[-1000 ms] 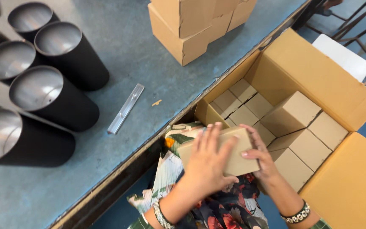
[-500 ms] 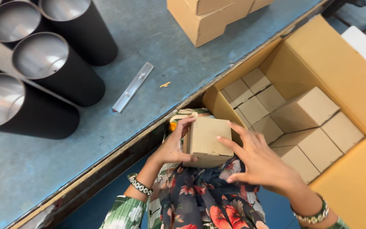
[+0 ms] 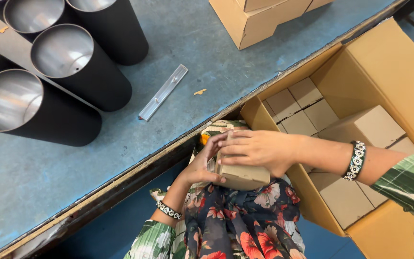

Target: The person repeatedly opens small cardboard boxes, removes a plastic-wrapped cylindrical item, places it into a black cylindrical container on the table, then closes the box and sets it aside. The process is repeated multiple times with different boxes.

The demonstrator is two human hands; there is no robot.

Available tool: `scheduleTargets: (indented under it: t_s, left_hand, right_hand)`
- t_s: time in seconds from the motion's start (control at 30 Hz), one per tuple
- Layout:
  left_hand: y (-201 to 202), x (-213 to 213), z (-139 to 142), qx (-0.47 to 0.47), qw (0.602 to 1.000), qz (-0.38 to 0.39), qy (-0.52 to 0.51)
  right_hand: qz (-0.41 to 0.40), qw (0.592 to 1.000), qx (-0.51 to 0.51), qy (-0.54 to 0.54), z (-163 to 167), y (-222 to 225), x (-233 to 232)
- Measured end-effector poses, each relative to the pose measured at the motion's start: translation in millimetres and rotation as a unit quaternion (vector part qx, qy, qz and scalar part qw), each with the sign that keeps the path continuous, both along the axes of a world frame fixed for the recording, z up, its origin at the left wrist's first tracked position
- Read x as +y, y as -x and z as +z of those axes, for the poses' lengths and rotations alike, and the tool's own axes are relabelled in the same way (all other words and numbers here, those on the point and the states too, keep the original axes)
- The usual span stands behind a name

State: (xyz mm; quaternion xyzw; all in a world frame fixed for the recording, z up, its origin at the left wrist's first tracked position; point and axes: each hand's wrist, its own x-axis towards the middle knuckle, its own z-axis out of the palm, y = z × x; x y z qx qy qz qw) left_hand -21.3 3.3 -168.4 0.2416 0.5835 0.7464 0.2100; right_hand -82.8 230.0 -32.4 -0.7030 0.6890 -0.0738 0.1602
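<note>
A small cardboard box (image 3: pixel 241 175) is clasped over the lap between both hands: left hand (image 3: pixel 202 165) at its side, right hand (image 3: pixel 257 149) on top. An open carton (image 3: pixel 384 62) of similar boxes lies just right; black cylinders (image 3: pixel 80 67) stand on the table (image 3: pixel 202 33) beyond.

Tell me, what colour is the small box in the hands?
Plain light brown cardboard: the small box shows best in the head view, held between both hands.
</note>
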Motion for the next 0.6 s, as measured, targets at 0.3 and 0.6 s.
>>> scheduleTargets:
  t_s: [0.3, 0.6]
  left_hand:
    - [-48.8, 16.9, 47.3, -0.112, 0.993, 0.033, -0.016]
    - [-73.8, 22.6, 29.1, -0.183, 0.982, 0.037, -0.041]
  right_hand:
    - [-0.306, 0.948, -0.043, 0.078, 34.2, -59.1, 20.5]
    - [-0.389, 0.908, -0.082, 0.130, -12.6, -107.0, 6.8]
